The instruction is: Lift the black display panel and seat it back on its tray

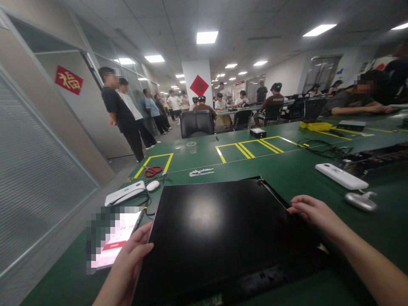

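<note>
Black panel point(210, 238) between left hand point(137, 248), right hand point(318, 213)

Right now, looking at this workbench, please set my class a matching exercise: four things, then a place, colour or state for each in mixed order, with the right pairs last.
Things:
1. black panel
2. scissors
3. diamond-shaped decoration
4. flat device

Descriptions:
A. on the white pillar
B. lit up
C. between the hands, left hand and right hand
D. red-handled

Pairs: 1-C, 2-D, 3-A, 4-B
</note>
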Tool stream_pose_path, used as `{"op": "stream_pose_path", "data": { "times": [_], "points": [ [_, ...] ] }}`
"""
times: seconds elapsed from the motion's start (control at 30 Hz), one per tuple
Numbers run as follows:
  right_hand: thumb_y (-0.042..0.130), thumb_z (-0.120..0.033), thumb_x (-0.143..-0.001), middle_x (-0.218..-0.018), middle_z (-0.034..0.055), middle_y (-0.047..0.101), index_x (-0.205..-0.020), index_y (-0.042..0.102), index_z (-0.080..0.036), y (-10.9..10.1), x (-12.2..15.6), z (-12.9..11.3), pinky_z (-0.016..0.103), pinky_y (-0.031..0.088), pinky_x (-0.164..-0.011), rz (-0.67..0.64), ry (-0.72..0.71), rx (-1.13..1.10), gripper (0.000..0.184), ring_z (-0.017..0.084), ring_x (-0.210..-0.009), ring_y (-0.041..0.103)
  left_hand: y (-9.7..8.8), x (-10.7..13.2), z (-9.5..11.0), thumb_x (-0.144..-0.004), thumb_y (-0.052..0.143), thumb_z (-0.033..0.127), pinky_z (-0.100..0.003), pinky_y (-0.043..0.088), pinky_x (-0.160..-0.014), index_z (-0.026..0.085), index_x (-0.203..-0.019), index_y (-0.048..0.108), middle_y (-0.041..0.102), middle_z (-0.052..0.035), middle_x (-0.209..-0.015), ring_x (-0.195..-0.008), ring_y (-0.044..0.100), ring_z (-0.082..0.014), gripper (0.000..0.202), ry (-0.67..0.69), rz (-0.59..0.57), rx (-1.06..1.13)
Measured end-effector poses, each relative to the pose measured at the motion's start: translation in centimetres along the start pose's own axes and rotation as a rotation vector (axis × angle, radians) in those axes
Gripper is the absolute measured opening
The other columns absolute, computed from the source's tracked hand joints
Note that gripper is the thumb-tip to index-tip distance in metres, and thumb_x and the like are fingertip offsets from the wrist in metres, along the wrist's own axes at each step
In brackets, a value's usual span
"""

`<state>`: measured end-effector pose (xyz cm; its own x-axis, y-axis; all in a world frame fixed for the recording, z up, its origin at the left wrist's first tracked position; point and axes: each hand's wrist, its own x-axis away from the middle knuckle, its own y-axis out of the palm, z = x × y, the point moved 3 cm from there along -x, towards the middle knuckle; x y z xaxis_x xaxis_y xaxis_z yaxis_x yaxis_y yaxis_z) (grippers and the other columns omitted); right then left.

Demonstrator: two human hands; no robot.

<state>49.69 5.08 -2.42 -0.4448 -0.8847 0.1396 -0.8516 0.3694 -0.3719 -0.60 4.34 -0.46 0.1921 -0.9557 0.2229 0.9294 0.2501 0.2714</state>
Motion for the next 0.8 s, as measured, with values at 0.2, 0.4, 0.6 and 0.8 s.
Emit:
{"op": "stream_pose_path", "data": {
  "times": [0.2, 0.4, 0.6, 0.8],
  "points": [
    [0.062, -0.050, -0.065, -0.075, 0.0069, 0.079, -0.083, 0.063, -0.026, -0.4, 0.1, -0.2, 0.032, 0.037, -0.052, 0.009, -0.014, 0.057, 0.030, 0.016, -0.051, 0.048, 1.1, 1.5, 0.4, -0.062, 0.083, 0.023, -0.044, 0.059, -0.096, 0.024, -0.130, 0.069, 0.081, -0.0061, -0.121, -0.116, 0.072, -0.0380, 0.069, -0.053, -0.031, 0.005],
    [0.059, -0.049, -0.068, -0.076, 0.0068, 0.080, -0.082, 0.064, -0.027, -0.8, -0.1, -0.3, 0.034, 0.041, -0.057, 0.019, -0.055, 0.148, 0.027, 0.021, -0.061, 0.060, 1.4, 1.7, 0.3, -0.063, 0.086, 0.025, -0.040, 0.060, -0.089, 0.024, -0.124, 0.072, 0.080, -0.0069, -0.123, -0.112, 0.074, -0.0365, 0.063, -0.080, -0.045, -0.030],
    [0.058, -0.045, -0.070, -0.075, 0.0023, 0.078, -0.075, 0.066, -0.028, -0.6, -0.4, 0.2, 0.035, 0.043, -0.060, 0.050, -0.130, 0.294, 0.019, 0.023, -0.068, 0.066, 1.6, 1.5, -0.2, -0.063, 0.085, 0.023, -0.039, 0.061, -0.083, 0.024, -0.123, 0.073, 0.082, -0.0060, -0.117, -0.105, 0.076, -0.0351, 0.061, -0.090, -0.032, -0.019],
    [0.058, -0.045, -0.072, -0.062, -0.0008, 0.070, -0.076, 0.066, -0.030, -0.4, -0.1, 0.1, 0.036, 0.040, -0.060, 0.080, -0.176, 0.443, 0.018, 0.022, -0.060, 0.061, 1.7, 1.2, -0.9, -0.061, 0.085, 0.019, -0.041, 0.061, -0.085, 0.023, -0.116, 0.074, 0.082, -0.0059, -0.113, -0.101, 0.077, -0.0347, 0.056, -0.122, -0.037, 0.026]
  ]
}}
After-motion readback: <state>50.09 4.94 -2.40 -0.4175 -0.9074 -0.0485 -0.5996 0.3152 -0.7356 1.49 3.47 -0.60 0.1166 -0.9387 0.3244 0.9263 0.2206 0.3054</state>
